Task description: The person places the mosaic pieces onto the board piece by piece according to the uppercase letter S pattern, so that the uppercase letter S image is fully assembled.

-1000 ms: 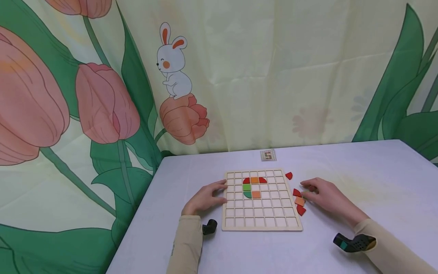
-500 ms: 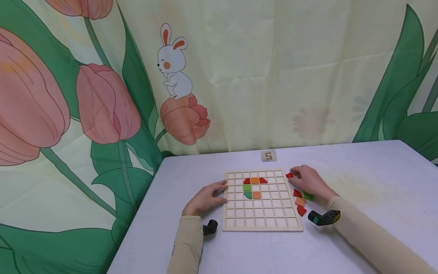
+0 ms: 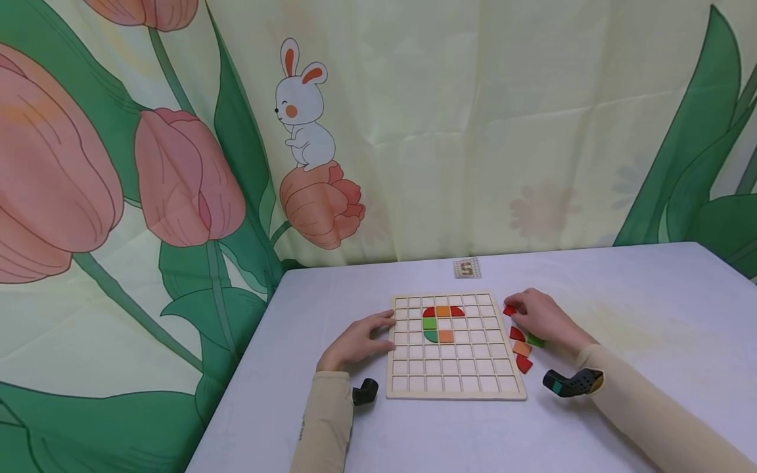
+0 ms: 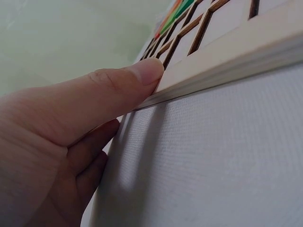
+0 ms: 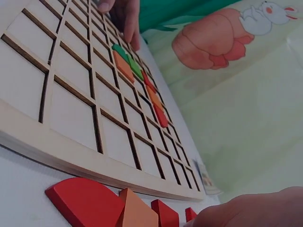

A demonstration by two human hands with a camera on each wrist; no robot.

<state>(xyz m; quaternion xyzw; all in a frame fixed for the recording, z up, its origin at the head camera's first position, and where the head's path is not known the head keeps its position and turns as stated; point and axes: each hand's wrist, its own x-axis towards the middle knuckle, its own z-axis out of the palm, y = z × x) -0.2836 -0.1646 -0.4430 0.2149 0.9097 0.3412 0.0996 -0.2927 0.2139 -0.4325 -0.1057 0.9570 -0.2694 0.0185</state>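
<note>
A wooden grid board (image 3: pixel 455 387) lies flat on the table. Several coloured pieces sit in its cells, among them a green square (image 3: pixel 429 323) and an orange square (image 3: pixel 445 336). My left hand (image 3: pixel 357 341) rests at the board's left edge, thumb (image 4: pixel 147 71) on the rim and fingers loosely spread. Beyond the board's right edge, my right hand (image 3: pixel 541 316) pinches a red piece (image 3: pixel 509 310) at its fingertips; in the right wrist view a finger largely covers that piece. Close by lie a red quarter-circle (image 3: pixel 517 334), an orange square (image 3: pixel 522 349), another red quarter-circle (image 3: pixel 524 364) and a partly hidden green piece (image 3: pixel 535 340).
A small card (image 3: pixel 467 267) with a coloured grid pattern lies behind the board. White cloth covers the table (image 3: pixel 449 433), and a printed curtain (image 3: pixel 437 131) hangs behind it. Each wrist carries a black camera mount (image 3: pixel 572 382).
My right hand has moved left and away from the person to the far red piece, uncovering the green one, then shifted that red piece slightly back and right. The left hand stays.
</note>
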